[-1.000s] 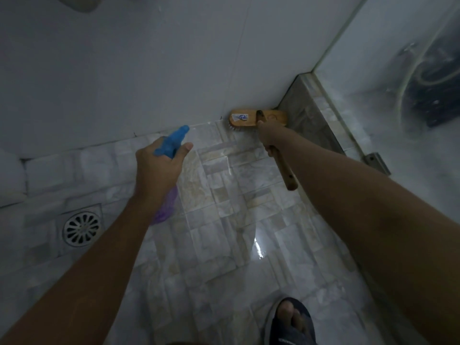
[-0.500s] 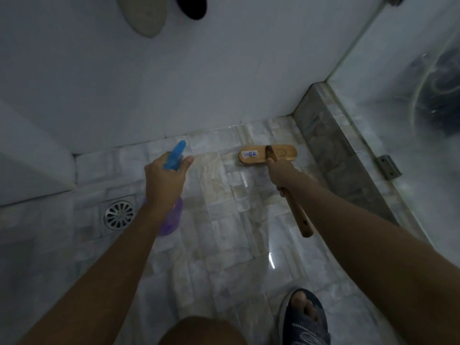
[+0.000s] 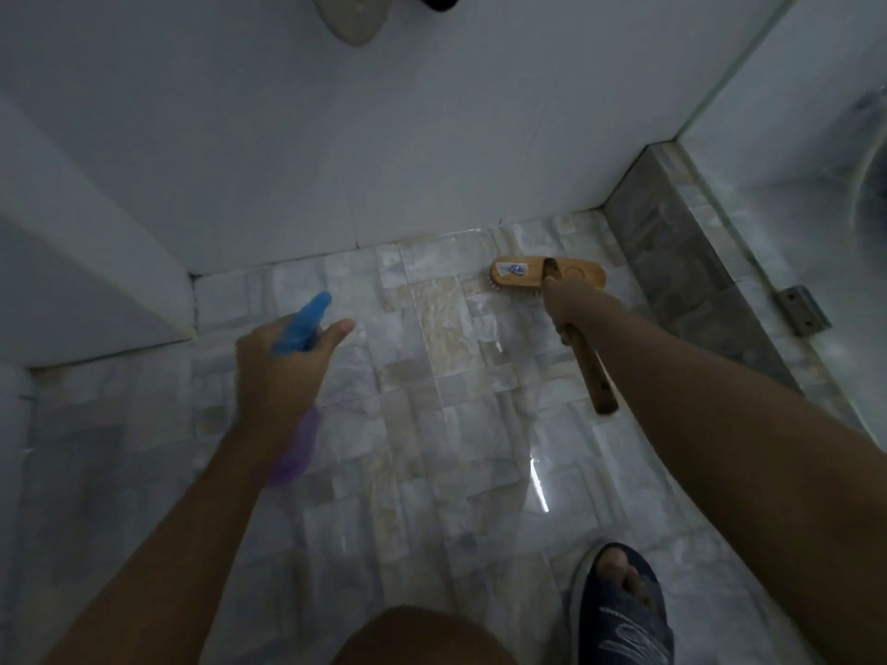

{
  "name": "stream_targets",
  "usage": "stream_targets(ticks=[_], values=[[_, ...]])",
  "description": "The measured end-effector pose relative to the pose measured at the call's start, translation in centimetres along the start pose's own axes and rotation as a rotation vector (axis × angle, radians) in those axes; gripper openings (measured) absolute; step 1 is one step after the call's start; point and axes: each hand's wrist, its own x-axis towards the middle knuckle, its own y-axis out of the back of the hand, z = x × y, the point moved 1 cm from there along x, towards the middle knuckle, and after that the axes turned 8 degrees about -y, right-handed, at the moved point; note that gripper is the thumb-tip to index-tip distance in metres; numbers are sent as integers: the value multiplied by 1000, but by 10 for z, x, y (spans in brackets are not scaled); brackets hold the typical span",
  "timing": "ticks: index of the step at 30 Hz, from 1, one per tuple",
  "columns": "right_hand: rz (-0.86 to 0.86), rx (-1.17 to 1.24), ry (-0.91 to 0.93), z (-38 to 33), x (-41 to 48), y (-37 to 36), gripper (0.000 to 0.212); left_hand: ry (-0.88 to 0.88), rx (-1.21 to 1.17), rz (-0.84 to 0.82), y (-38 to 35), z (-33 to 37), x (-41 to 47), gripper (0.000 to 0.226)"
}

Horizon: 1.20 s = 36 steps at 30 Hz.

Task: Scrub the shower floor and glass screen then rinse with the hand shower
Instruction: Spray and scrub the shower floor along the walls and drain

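Note:
A wooden scrub brush lies bristles-down on the wet marble floor, close to the back wall and the stone kerb. My right hand grips its handle just behind the head; the handle's end sticks out toward me. My left hand holds a purple spray bottle with a blue trigger head, its nozzle pointing at the floor's back left. The glass screen rises on the right above the kerb.
A grey stone kerb with a metal bracket borders the floor on the right. White walls close off the back and left. My foot in a dark slipper stands at the bottom, beside my knee.
The brush slid out of the far right corner toward me, then back near the wall again. The view swung left and the floor drain passed out of sight.

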Motion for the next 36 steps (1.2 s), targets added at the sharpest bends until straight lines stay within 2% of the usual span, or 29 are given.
stream_targets(ticks=[2, 5, 8, 11, 14, 17, 19, 22, 23, 26, 27, 28, 31, 33, 36], values=[[-22, 4, -8, -31, 1, -2, 36, -12, 10, 63, 32, -14, -13, 28], [-43, 72, 142, -97, -15, -31, 30, 29, 119, 129, 90, -46, -34, 36], [-65, 140, 290, -156, -50, -82, 38, 98, 187, 188, 142, -71, -58, 40], [-182, 165, 391, -192, -84, -131, 43, 126, 255, 253, 180, -82, -81, 35], [-282, -28, 506, -184, -125, -171, 42, 165, 273, 301, 209, -97, -103, 28], [-285, -247, 651, -142, -158, -186, 35, 220, 229, 357, 221, -109, -120, 26], [-289, -390, 684, -105, -169, -188, 35, 239, 194, 411, 224, -112, -126, 24], [-311, -543, 699, -69, -187, -186, 76, 162, 235, 414, 229, -113, -130, 15], [-302, -554, 709, -70, -189, -189, 78, 164, 214, 426, 232, -113, -130, 21], [-287, -546, 750, -113, -195, -210, 49, 180, 138, 437, 237, -114, -129, 35], [-288, -497, 751, -136, -199, -216, 46, 164, 121, 428, 237, -115, -126, 29], [-300, -442, 736, -159, -203, -224, 45, 155, 139, 410, 238, -118, -126, 12], [-286, -392, 722, -212, -216, -243, 44, 140, 231, 354, 236, -121, -122, 37], [-295, -386, 714, -218, -219, -251, 46, 143, 224, 341, 238, -124, -122, 39], [-313, -471, 797, -177, -231, -254, 44, 271, 146, 462, 248, -130, -131, 60]])
